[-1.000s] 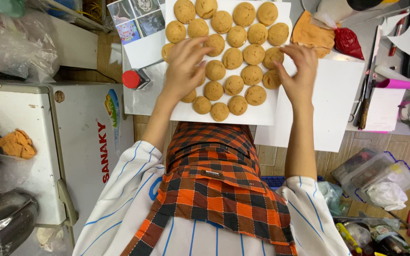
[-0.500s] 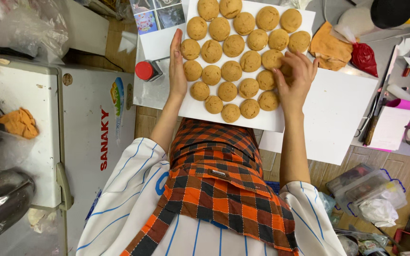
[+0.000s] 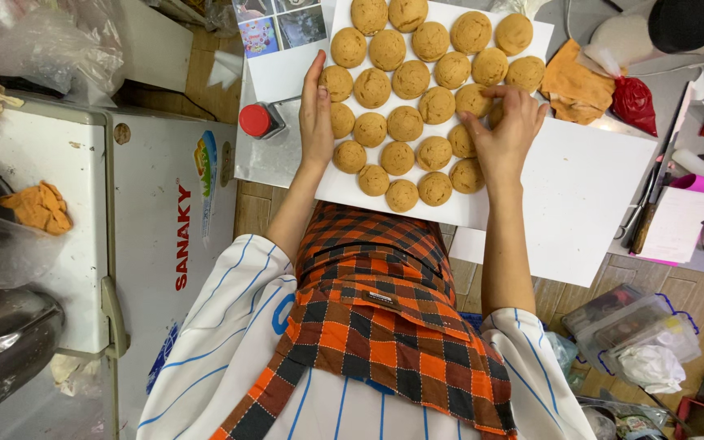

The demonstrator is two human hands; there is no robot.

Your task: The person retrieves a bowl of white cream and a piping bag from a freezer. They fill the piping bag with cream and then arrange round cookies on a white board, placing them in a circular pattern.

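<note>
My left hand [image 3: 316, 114] lay flat, released, against the sheet's [image 3: 450, 213] edge; my right [image 3: 505, 134] pinched a cookie [image 3: 492, 114]. Crumbly, I judged: best held by its rim.

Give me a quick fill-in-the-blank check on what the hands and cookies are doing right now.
1. The left hand lies flat along the ____ edge of the cookie rows.
2. The right hand has its fingers on a round ____ cookie.
3. The cookies sit on a ____ sheet.
4. The small bottle beside the left hand has a ____ cap.

Missing words: left; brown; white; red
</note>
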